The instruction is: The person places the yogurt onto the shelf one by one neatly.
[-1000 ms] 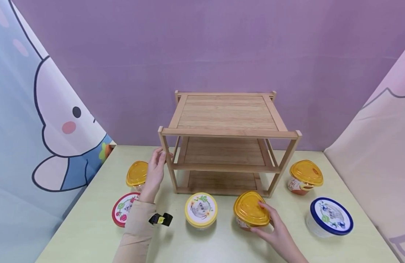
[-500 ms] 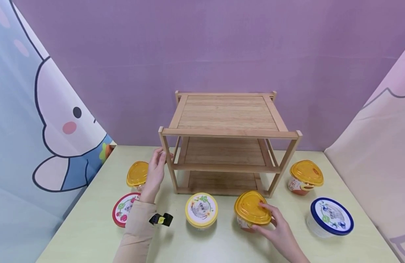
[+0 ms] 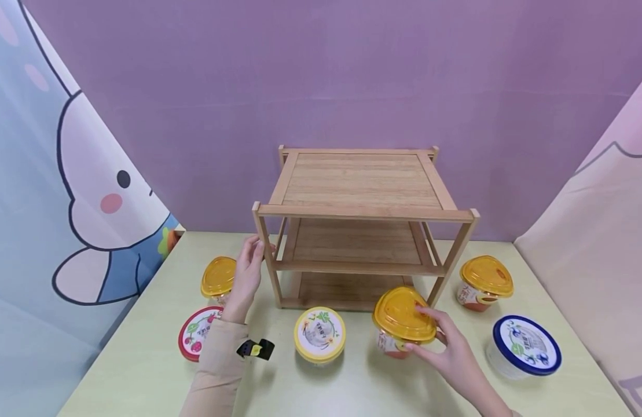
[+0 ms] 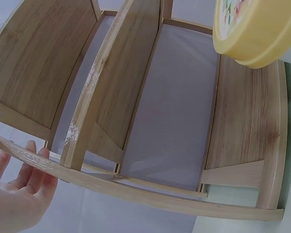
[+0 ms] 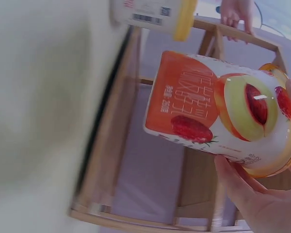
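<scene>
My right hand (image 3: 452, 348) grips a yogurt cup with an orange lid (image 3: 404, 315), thumb low on its side and fingers at the lid. In the right wrist view the cup's peach-printed side (image 5: 208, 104) faces the camera, and its base is off the table. A three-tier wooden rack (image 3: 359, 180) stands ahead, its shelves bare. My left hand (image 3: 248, 273) holds the rack's left front post; the left wrist view has its fingers (image 4: 36, 177) curled behind that post. Left of the held cup sits a round tub with a yellow-rimmed lid (image 3: 319, 336).
At right are another orange-lidded cup (image 3: 484, 281) and a blue-rimmed tub (image 3: 526, 346). An orange-lidded cup (image 3: 218, 278) and a red-rimmed tub (image 3: 195, 333) stand at left, partly behind my left arm. A purple curtain (image 3: 352, 75) hangs behind the rack.
My right hand has lifted the orange-lidded yogurt cup from the table, raising it slightly toward the rack's right side. My left hand stays at the post.
</scene>
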Demonstrator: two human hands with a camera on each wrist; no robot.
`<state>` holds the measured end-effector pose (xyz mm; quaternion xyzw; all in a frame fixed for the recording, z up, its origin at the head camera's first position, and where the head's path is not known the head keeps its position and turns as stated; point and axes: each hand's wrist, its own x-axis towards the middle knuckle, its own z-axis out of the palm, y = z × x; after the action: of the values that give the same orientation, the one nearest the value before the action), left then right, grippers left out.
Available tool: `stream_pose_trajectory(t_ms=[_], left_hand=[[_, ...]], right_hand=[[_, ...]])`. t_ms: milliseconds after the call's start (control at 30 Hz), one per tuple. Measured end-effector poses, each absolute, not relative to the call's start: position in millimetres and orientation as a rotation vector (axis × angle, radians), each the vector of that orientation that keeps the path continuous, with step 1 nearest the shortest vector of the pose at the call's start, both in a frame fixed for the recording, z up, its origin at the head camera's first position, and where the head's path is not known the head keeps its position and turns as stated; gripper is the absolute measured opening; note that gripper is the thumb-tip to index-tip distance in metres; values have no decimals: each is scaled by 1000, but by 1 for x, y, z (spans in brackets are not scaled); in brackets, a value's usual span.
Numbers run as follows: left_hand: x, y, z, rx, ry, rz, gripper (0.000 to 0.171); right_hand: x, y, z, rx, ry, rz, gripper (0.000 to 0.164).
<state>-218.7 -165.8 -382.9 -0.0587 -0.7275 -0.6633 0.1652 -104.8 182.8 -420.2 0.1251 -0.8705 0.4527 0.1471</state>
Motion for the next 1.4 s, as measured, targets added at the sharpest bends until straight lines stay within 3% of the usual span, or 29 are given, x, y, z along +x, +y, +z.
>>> stream_pose_trajectory(t_ms=[1067,1400], left_hand=[[-220,-165,-383,-187,-2067,-1883,30],[-208,-159,-367,-188,-2079,-1889,27]], right_hand=[[-136,174,-305,775,-2510,1267,59],[-155,160,-276,909,-2425,1379,58]])
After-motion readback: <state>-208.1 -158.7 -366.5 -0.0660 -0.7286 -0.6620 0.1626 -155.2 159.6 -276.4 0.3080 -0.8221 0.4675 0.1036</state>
